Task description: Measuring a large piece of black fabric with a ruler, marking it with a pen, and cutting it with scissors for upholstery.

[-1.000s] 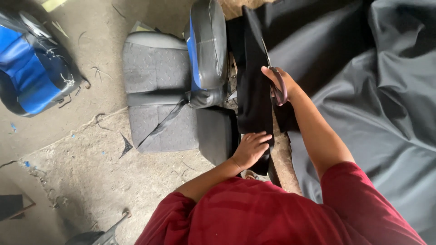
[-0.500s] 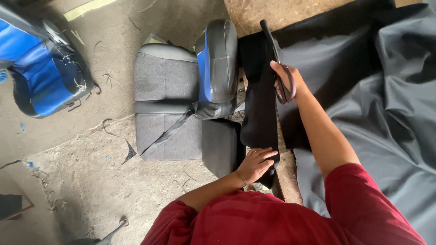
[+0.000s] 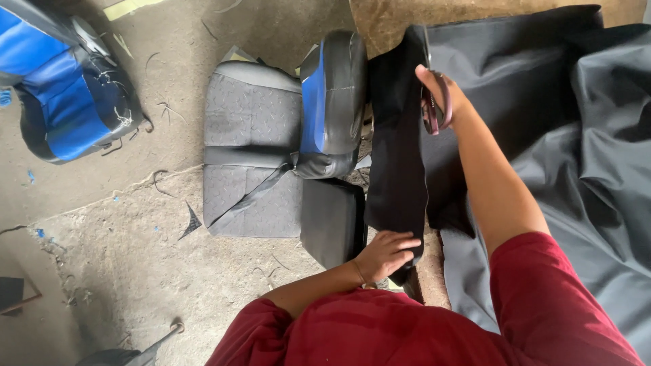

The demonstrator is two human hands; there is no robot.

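Note:
A long strip of black fabric (image 3: pixel 397 169) lies on the ground, partly cut away from a wide black sheet (image 3: pixel 515 88). My right hand (image 3: pixel 437 91) is closed on a pair of scissors (image 3: pixel 431 108) with dark reddish handles, at the far end of the cut. My left hand (image 3: pixel 386 254) presses flat on the near end of the strip, fingers spread. My red sleeves fill the bottom of the view.
A grey seat cushion (image 3: pixel 252 163) and a blue and grey seat part (image 3: pixel 332 102) lie left of the strip. A dark pad (image 3: pixel 332 220) sits near my left hand. Another blue seat (image 3: pixel 61 88) rests far left. Grey sheeting (image 3: pixel 597 190) covers the right.
My right hand with the scissors has moved farther along the fabric, away from me, lengthening the cut. My left hand stays pressed on the near end.

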